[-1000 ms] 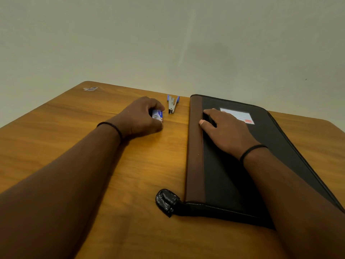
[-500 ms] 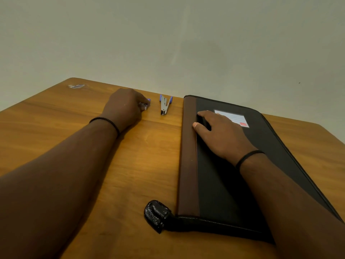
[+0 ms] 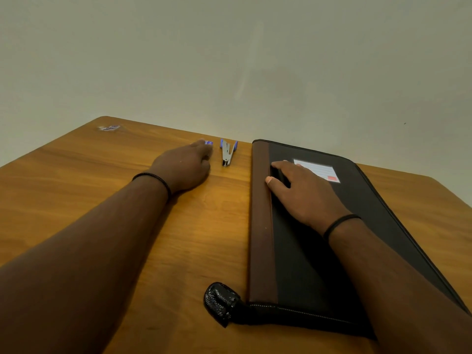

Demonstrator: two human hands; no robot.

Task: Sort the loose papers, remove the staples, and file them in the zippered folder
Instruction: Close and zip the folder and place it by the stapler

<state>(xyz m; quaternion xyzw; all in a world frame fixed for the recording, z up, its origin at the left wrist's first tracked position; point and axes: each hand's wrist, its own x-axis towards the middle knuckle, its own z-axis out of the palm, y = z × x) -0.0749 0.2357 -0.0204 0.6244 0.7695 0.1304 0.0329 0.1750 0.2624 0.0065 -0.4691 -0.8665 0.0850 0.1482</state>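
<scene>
A sticker [image 3: 109,128] at the table's [image 3: 76,190] far left corner is unreadable. The left hand [image 3: 185,166] pinches a small blue box [image 3: 208,143] beside the staple remover [image 3: 227,153]. The right hand [image 3: 305,191] lies flat on the closed folder [image 3: 301,264]; its label [image 3: 319,171] is illegible.

Matt cloth folder [image 3: 319,251] (glossy wooden table [image 3: 127,200])

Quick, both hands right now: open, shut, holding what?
Left hand: fingers on small blue box; grip hidden.
Right hand: open, flat on zippered folder.
</scene>
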